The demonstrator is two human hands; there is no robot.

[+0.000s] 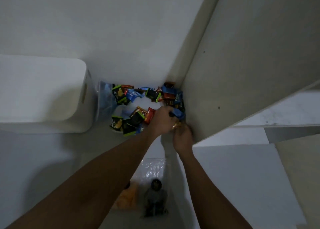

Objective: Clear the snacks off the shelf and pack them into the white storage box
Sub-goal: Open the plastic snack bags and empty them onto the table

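Nearest the camera, a dim clear bag (152, 168) lies low between two bare forearms reaching up to a white shelf (52, 150). The right hand (182, 140) is curled shut around a gold-wrapped snack (177, 124) by the cupboard's right wall (242, 73). Touching it, the left hand (161, 121) is closed over a blue packet (178, 113). Beyond the hands, a loose heap of snacks (138, 105) in green, black, orange and blue wrappers spreads toward the far corner. The white storage box (39, 93) stands at left on the same shelf, near the heap, a clear plastic bag (103, 97) between them.
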